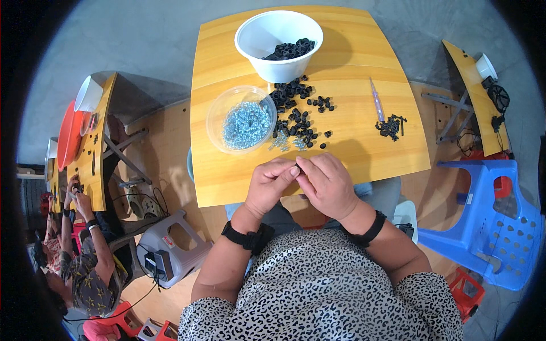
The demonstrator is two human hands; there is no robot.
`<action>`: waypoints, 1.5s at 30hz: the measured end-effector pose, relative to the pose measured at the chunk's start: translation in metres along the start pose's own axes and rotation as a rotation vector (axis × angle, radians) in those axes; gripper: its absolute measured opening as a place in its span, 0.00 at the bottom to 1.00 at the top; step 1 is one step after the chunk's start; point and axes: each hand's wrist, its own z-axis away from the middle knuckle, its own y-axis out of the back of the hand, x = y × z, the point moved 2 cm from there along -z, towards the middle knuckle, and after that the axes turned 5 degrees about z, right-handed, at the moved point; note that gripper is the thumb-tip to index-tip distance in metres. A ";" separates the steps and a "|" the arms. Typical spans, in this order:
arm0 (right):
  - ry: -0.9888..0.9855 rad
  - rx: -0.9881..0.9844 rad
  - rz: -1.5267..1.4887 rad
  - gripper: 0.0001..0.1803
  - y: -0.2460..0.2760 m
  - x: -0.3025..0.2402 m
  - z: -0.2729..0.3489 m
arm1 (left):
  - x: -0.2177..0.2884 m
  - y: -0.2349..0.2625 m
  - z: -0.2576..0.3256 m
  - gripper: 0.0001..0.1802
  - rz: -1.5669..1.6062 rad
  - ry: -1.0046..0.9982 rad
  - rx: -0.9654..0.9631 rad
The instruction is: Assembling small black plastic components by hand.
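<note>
My left hand [268, 182] and my right hand [329, 184] meet just above the near edge of the wooden table [239, 184]. Their fingertips pinch a small black piece [297, 166], mostly covered by the fingers. Beyond them lie loose black cylindrical caps [290, 94] and a few shiny coils [280, 141] that look like small springs. To the left of these, a clear round tub [214, 132] holds many of the same silvery coils [245, 125]. A white bowl [278, 69] at the far side contains more black caps [291, 50].
On the table's right lie a thin screwdriver [377, 105] and a heap of black pin-like parts [389, 128]. A blue plastic stool [455, 227] stands right, a grey stool [176, 250] left. Another person [91, 267] works at a table on the left.
</note>
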 end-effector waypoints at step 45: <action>-0.052 0.014 -0.090 0.20 0.011 0.005 0.006 | 0.015 -0.010 0.008 0.13 0.150 0.294 0.028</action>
